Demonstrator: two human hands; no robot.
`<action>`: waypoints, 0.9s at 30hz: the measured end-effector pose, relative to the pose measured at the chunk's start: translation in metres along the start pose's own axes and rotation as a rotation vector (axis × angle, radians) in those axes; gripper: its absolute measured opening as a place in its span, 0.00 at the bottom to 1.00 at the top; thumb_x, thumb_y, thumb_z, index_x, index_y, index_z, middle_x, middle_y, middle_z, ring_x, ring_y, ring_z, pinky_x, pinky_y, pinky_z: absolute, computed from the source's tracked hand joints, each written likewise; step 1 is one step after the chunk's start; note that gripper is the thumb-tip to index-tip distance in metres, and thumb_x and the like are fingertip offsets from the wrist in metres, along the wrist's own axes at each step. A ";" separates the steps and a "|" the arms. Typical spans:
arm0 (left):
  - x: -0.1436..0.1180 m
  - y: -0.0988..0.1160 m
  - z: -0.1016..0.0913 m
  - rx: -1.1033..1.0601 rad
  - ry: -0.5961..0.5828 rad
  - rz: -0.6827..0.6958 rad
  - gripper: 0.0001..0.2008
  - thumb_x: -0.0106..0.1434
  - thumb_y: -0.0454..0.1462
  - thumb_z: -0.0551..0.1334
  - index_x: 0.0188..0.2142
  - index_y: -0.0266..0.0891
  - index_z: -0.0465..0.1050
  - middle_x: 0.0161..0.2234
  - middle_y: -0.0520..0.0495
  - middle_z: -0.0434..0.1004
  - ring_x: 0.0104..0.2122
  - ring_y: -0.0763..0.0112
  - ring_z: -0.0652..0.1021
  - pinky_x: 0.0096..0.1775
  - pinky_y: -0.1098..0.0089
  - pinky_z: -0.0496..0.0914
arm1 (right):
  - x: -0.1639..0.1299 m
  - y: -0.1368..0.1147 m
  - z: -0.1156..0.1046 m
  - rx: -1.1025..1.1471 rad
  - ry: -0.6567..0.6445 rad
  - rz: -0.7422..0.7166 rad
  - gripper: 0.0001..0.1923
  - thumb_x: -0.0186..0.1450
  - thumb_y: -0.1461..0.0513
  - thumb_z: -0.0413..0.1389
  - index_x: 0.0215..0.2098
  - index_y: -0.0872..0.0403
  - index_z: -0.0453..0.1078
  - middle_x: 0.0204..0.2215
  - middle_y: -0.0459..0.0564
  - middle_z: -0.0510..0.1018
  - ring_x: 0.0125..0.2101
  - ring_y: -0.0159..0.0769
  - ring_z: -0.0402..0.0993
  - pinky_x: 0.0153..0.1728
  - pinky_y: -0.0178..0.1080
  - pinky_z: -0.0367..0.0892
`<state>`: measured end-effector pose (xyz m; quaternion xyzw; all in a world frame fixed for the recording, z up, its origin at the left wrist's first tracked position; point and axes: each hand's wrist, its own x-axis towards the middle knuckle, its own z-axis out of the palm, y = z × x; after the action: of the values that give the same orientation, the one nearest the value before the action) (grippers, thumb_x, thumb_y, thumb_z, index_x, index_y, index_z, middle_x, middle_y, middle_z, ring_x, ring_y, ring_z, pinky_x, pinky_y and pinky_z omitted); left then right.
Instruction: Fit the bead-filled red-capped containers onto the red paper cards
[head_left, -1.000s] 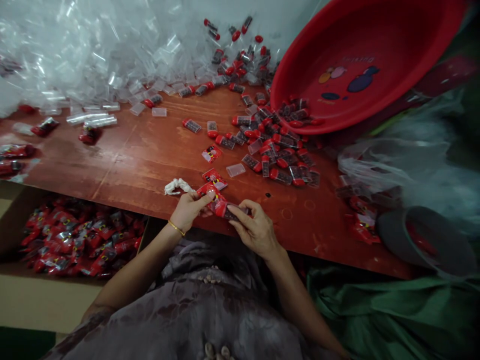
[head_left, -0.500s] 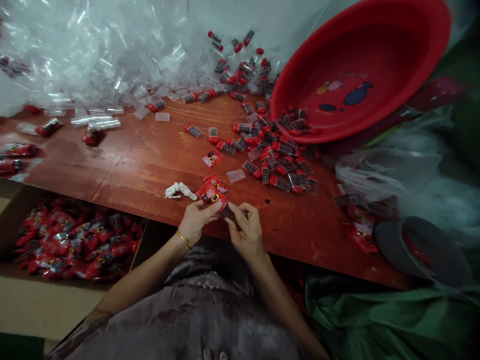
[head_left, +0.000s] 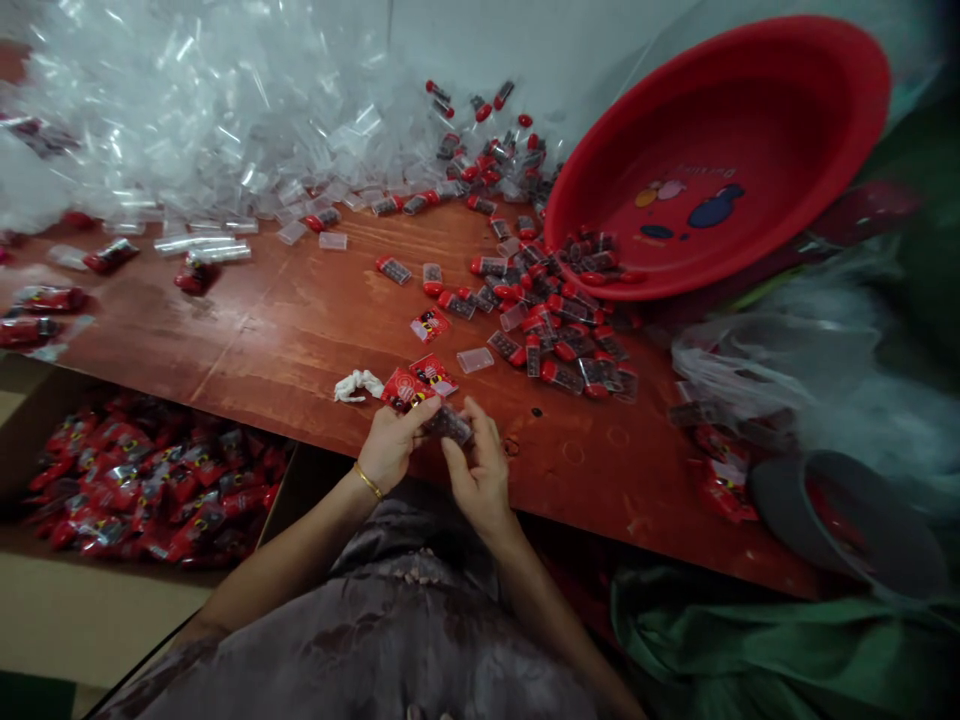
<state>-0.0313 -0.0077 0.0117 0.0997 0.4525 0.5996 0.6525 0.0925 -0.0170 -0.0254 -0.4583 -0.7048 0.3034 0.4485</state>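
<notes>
Container (head_left: 452,427), clear-walled and dark inside, is sitting between the two hands by the near edge of the wooden table (head_left: 315,330), its long axis slanting from the left hand (head_left: 396,434) rightward and slightly toward the body. The left thumb and fingers are clamping its left end; a red printed card (head_left: 403,387) is showing just beyond them, perhaps pinched too. The right hand (head_left: 482,480) is bracketing the other end, thumb and forefinger standing apart; whether they are touching it, one cannot tell.

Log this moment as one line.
left hand: holds dark-filled container | right hand: at container's end | nearby: red printed packets, white clump
</notes>
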 end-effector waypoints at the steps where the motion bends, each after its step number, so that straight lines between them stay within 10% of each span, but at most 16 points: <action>1: 0.000 0.000 0.000 0.012 -0.011 0.013 0.18 0.38 0.41 0.74 0.28 0.33 0.75 0.26 0.47 0.79 0.25 0.71 0.77 0.31 0.72 0.70 | -0.002 -0.001 0.001 0.066 -0.014 0.099 0.17 0.66 0.59 0.50 0.53 0.52 0.63 0.35 0.50 0.73 0.30 0.32 0.72 0.31 0.36 0.70; 5: 0.001 -0.006 0.001 0.058 -0.028 0.073 0.15 0.40 0.40 0.73 0.26 0.33 0.76 0.26 0.46 0.80 0.27 0.70 0.77 0.35 0.70 0.70 | 0.000 -0.007 0.001 0.233 -0.045 0.328 0.12 0.66 0.56 0.49 0.43 0.54 0.65 0.23 0.43 0.72 0.18 0.27 0.67 0.20 0.30 0.65; 15: 0.000 -0.008 0.007 -0.020 0.022 0.076 0.16 0.44 0.43 0.71 0.28 0.33 0.78 0.29 0.44 0.81 0.30 0.67 0.78 0.39 0.67 0.71 | 0.004 -0.019 0.005 0.159 0.007 0.223 0.09 0.63 0.57 0.53 0.38 0.54 0.68 0.27 0.46 0.77 0.26 0.30 0.72 0.28 0.33 0.69; 27: -0.006 -0.004 0.003 0.064 -0.113 0.125 0.18 0.49 0.48 0.68 0.32 0.34 0.77 0.31 0.44 0.80 0.32 0.67 0.78 0.36 0.70 0.70 | 0.012 -0.021 0.003 0.541 -0.053 0.482 0.15 0.57 0.53 0.58 0.37 0.54 0.69 0.16 0.38 0.69 0.11 0.23 0.59 0.12 0.29 0.57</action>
<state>-0.0259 -0.0126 0.0135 0.1823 0.4268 0.6176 0.6350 0.0795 -0.0147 -0.0047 -0.4680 -0.4822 0.5876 0.4507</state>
